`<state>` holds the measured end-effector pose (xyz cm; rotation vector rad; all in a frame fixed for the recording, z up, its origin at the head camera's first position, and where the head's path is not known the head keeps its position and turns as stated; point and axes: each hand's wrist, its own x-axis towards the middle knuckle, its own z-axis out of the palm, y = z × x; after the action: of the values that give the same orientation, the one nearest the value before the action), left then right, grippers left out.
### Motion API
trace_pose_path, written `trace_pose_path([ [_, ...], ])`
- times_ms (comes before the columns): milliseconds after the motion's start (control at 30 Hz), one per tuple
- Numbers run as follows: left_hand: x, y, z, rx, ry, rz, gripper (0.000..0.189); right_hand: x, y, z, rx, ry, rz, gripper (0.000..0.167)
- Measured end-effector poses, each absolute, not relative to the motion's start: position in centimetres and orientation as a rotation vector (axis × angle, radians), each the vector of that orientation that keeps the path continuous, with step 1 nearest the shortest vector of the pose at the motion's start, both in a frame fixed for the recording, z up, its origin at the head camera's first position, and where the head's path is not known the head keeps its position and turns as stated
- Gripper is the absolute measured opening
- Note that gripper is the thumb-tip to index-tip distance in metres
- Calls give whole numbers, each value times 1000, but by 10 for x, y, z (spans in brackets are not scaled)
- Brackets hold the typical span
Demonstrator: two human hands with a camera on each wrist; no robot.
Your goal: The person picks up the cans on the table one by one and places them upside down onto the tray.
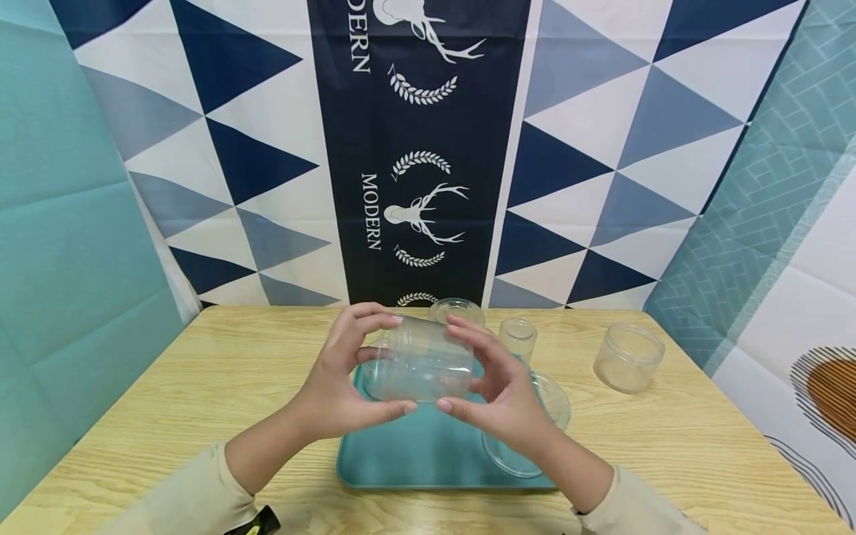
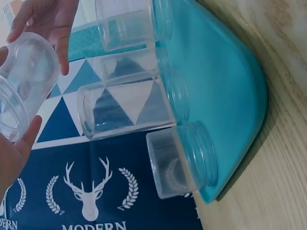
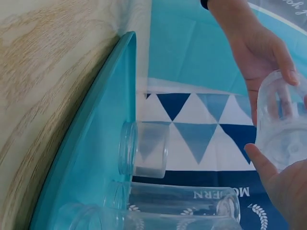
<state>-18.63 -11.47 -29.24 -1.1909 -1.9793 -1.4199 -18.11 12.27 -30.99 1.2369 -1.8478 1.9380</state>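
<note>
A clear plastic jar (image 1: 431, 364) lies sideways in the air above the teal tray (image 1: 428, 461), held between both hands. My left hand (image 1: 341, 379) grips the rimmed mouth end, thumb below and fingers above. My right hand (image 1: 498, 386) holds the base end in a similar grip. The left wrist view shows the same jar (image 2: 41, 62) with its round rim toward the left hand (image 2: 12, 160). In the right wrist view, its round base (image 3: 290, 143) faces the right hand (image 3: 290, 187).
Several clear jars stand on the tray, including a short one (image 2: 168, 163), a tall one (image 2: 127, 108) and a narrow one (image 1: 518, 338). A wide, short clear jar (image 1: 628, 360) sits on the wooden table (image 1: 221, 401) to the right. A patterned cloth (image 1: 414, 148) hangs behind.
</note>
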Motion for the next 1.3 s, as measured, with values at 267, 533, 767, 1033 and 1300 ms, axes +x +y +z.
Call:
trace_pose_path([
  [267, -186, -112, -299, -1218, -1979, -1480, 93, -180, 130, -307, 1208, -1934, 1952, 70],
  [533, -188, -117, -300, -1275, -1977, -1458, 100, -178, 141, -308, 1158, -2026, 1869, 72],
  [767, -186, -122, -301, -1294, -1996, -1410, 95, -175, 154, -302, 1122, -2103, 1783, 74],
  [1033, -184, -129, -306, -1264, -2054, -1390, 89, -175, 169, -297, 1156, -2062, 1799, 76],
  [1300, -184, -138, -319, -1138, -2210, -1367, 65, -181, 188, -291, 1189, -2041, 1811, 79],
])
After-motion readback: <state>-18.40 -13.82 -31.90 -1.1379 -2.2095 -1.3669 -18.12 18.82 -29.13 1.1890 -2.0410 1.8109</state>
